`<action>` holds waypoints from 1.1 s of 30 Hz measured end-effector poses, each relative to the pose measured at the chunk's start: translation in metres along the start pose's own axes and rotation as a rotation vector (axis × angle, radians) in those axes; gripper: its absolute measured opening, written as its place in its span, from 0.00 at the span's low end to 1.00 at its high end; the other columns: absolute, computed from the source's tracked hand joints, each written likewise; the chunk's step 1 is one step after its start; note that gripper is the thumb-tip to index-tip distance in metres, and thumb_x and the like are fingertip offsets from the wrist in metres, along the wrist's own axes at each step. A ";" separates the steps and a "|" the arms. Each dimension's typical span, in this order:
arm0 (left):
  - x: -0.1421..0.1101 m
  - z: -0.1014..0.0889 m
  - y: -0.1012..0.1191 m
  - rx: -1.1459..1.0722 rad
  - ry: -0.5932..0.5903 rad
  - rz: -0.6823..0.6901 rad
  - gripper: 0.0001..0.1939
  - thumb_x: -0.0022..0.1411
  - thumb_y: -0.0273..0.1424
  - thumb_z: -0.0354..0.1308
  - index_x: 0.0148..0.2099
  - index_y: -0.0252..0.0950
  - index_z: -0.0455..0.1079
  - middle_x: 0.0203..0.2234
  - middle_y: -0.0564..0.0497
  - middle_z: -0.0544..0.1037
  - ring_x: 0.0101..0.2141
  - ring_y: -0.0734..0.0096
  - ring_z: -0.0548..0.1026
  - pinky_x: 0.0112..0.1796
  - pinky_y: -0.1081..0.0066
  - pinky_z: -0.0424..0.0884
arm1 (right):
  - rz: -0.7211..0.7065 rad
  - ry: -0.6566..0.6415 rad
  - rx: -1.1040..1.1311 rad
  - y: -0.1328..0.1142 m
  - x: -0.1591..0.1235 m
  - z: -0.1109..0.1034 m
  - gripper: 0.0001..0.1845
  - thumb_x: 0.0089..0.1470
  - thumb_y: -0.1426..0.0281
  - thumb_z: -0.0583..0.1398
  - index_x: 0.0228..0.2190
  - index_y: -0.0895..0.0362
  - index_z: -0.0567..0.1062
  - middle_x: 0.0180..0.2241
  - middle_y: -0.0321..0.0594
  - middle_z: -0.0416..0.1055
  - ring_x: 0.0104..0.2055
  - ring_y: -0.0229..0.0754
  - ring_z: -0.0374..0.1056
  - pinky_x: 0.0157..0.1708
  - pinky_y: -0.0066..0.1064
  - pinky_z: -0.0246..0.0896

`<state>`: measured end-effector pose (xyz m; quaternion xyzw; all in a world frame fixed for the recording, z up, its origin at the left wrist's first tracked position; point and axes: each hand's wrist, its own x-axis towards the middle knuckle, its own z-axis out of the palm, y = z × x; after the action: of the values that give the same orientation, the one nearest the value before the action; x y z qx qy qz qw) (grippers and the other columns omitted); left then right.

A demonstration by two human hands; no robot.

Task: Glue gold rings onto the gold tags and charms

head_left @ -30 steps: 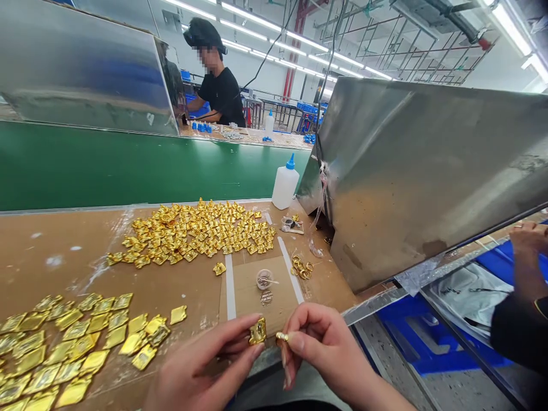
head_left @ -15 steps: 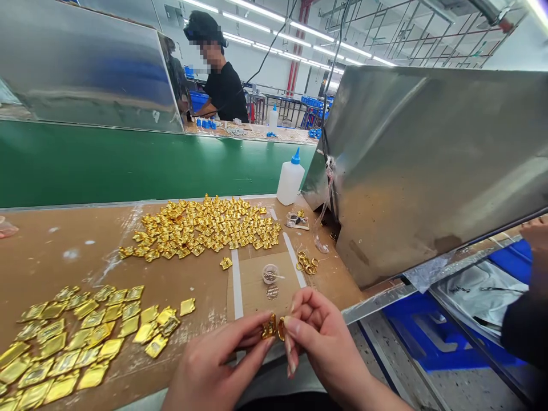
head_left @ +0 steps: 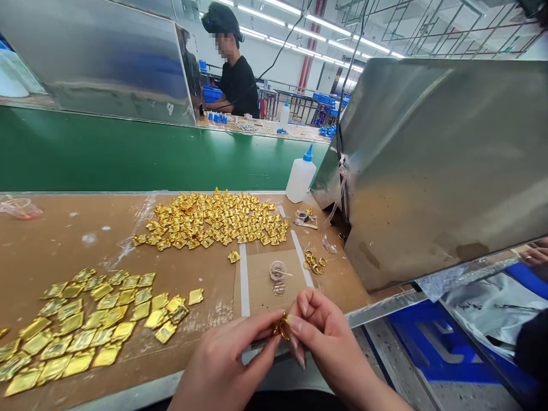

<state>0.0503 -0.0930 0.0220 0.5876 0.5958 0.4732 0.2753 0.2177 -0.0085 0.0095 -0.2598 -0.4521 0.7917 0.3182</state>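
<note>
My left hand (head_left: 231, 357) and my right hand (head_left: 323, 337) meet at the table's front edge, both pinching a small gold piece (head_left: 281, 327) between their fingertips. A gold ring seems pressed against that piece, though the fingers hide most of it. Just beyond lie a small clear cup (head_left: 277, 269) and a few loose gold rings (head_left: 314, 262). A heap of gold pieces (head_left: 214, 220) covers the middle of the brown table (head_left: 64, 245). Flat gold pieces (head_left: 89, 322) lie in rows at the left front.
A white glue bottle with a blue cap (head_left: 300, 176) stands by a large tilted metal panel (head_left: 440, 165). A green conveyor belt (head_left: 128, 157) runs behind the table. Across it a person in black (head_left: 235, 74) works. Another person's hand (head_left: 535, 257) shows at the right edge.
My two hands have come together, bringing the ring against the gold piece. The camera view has shifted left, so the table's contents appear further right.
</note>
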 end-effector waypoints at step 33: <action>0.004 0.012 0.017 -1.134 0.104 -0.769 0.28 0.45 0.31 0.81 0.46 0.40 0.72 0.29 0.50 0.85 0.30 0.67 0.82 0.35 0.71 0.80 | -0.658 -0.315 -0.930 -0.034 0.005 -0.008 0.19 0.63 0.70 0.66 0.55 0.57 0.75 0.47 0.46 0.73 0.47 0.40 0.72 0.46 0.28 0.71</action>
<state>0.0680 -0.0886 0.0335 0.0760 0.4349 0.6082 0.6597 0.2295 0.0125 0.0349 -0.0976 -0.8503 0.3991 0.3289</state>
